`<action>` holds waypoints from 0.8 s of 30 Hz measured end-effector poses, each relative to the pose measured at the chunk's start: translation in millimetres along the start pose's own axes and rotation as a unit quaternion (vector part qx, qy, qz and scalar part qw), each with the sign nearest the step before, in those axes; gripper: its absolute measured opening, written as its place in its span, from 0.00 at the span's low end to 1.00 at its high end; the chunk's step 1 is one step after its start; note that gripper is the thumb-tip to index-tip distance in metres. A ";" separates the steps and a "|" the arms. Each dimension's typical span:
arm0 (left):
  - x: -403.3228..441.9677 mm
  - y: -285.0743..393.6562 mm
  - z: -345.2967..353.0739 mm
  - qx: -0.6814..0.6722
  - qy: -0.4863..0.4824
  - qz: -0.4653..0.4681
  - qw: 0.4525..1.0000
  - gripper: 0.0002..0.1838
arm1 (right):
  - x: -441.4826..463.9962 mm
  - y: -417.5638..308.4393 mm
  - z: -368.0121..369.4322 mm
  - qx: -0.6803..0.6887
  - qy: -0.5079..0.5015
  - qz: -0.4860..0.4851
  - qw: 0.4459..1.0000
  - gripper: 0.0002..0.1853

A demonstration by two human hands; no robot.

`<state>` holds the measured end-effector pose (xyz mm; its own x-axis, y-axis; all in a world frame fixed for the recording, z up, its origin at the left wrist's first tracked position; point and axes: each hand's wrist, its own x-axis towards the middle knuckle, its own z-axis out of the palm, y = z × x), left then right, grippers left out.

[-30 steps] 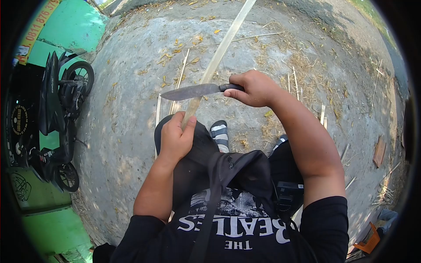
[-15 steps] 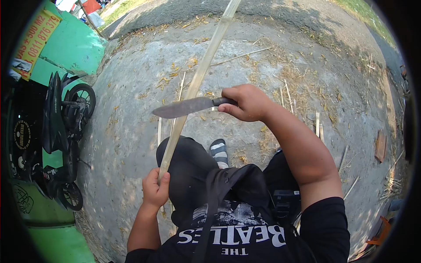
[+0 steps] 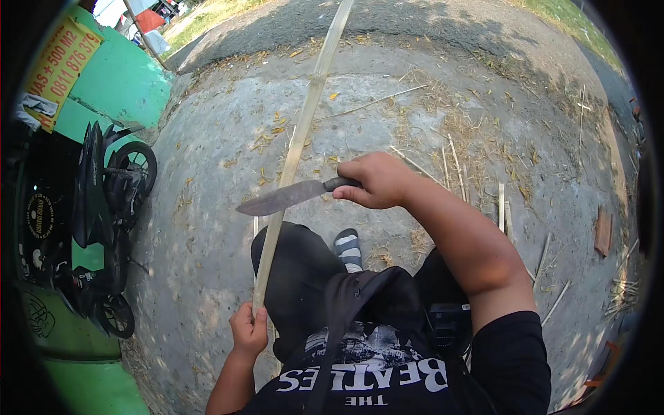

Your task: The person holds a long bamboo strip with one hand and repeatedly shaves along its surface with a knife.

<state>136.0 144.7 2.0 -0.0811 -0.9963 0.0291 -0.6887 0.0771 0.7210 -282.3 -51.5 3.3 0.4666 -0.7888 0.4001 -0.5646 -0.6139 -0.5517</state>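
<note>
My left hand (image 3: 249, 330) is closed round the near end of a long, pale bamboo strip (image 3: 299, 142), beside my left knee. The strip slants up and away past the top edge of the view. In my right hand (image 3: 375, 181) is the dark handle of a broad-bladed knife (image 3: 280, 199). Its blade lies across the strip just beyond the knee, tip pointing left. Whether the edge bites into the bamboo cannot be made out.
Thin bamboo pieces (image 3: 501, 207) and dry leaves are scattered over the concrete ground (image 3: 200, 235). A parked motorcycle (image 3: 104, 207) stands at left by a green wall (image 3: 128, 72). A brown block (image 3: 603, 233) lies at right, and my sandalled foot (image 3: 348, 249) is in front.
My right hand and the knife have moved nearer to me along the strip. My left hand has also come slightly nearer, and the strip's far end has shifted left.
</note>
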 end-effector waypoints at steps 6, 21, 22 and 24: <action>-5.0 -0.4 -9.0 0.020 -0.017 -0.009 1.000 0.12 | -7.8 24.7 -14.2 0.012 0.032 0.056 0.998 0.27; -9.5 -6.4 -6.3 0.043 -0.021 0.019 0.999 0.14 | -11.8 31.0 -28.1 0.006 0.060 0.120 0.991 0.25; -8.4 -8.2 -5.5 0.045 -0.022 0.018 0.999 0.14 | -9.4 23.7 -19.9 -0.005 0.049 0.075 0.996 0.25; -4.1 -6.8 -5.2 0.041 -0.019 0.024 0.999 0.13 | -3.6 6.8 -7.3 -0.043 0.004 0.013 0.999 0.26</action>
<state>144.8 148.0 0.6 -0.1415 -0.9894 0.0338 -0.7403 0.1284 0.6599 -292.8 -53.0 3.4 0.4459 -0.8040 0.3933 -0.6321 -0.5940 -0.4976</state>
